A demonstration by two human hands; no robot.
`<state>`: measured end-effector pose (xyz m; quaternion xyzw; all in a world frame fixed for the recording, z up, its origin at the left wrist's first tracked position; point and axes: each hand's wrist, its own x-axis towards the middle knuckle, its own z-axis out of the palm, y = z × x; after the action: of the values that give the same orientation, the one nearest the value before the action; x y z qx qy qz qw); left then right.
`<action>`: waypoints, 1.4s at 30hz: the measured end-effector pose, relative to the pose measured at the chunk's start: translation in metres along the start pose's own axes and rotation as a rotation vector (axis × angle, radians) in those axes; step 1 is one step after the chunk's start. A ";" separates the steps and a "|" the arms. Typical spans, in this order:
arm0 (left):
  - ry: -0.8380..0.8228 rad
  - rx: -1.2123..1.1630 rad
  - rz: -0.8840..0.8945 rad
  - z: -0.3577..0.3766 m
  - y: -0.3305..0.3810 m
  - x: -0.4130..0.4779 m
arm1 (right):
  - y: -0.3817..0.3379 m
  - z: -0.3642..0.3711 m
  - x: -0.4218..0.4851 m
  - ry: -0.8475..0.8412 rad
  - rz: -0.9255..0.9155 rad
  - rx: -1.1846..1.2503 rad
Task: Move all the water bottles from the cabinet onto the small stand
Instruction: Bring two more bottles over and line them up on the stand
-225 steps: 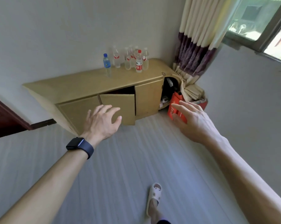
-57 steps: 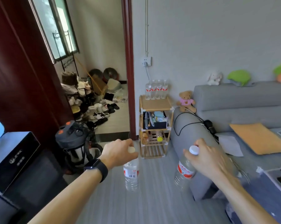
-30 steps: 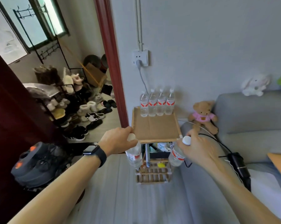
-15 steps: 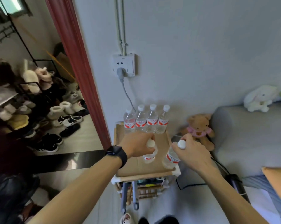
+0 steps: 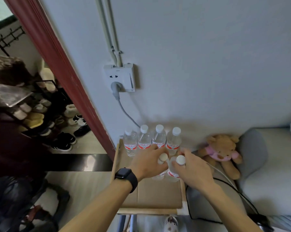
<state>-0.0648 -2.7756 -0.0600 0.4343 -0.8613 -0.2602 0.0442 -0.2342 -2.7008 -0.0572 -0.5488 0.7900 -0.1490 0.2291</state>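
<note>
Two bottles going down on the stand (image 5: 151, 195)

Head view, lower centre: left hand (image 5: 149, 162) and right hand (image 5: 191, 169) each close round a bottle neck, just before four standing bottles (image 5: 152, 139). Full, smooth plastic likely slips; necks give the best hold.

The small stand (image 5: 158, 196) is carrying four upright water bottles (image 5: 152, 141) lining its wall edge, with two more bottles (image 5: 172, 173) standing just before them.

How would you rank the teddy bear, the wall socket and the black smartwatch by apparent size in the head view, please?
1. teddy bear
2. wall socket
3. smartwatch

The watch sits nearer the camera, so true sizes stay unsure.
</note>
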 end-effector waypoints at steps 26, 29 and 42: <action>0.144 -0.611 -0.527 0.088 -0.026 0.004 | 0.090 0.061 0.045 -0.333 -0.154 0.285; 0.129 -0.611 -0.550 0.086 -0.028 0.009 | 0.090 0.058 0.051 -0.361 -0.171 0.255; 0.142 -0.524 -0.646 0.110 -0.032 0.017 | 0.096 0.087 0.061 -0.387 0.004 0.404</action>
<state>-0.0855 -2.7597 -0.1725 0.6730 -0.5803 -0.4403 0.1283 -0.2829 -2.7227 -0.1906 -0.5086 0.6869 -0.1956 0.4809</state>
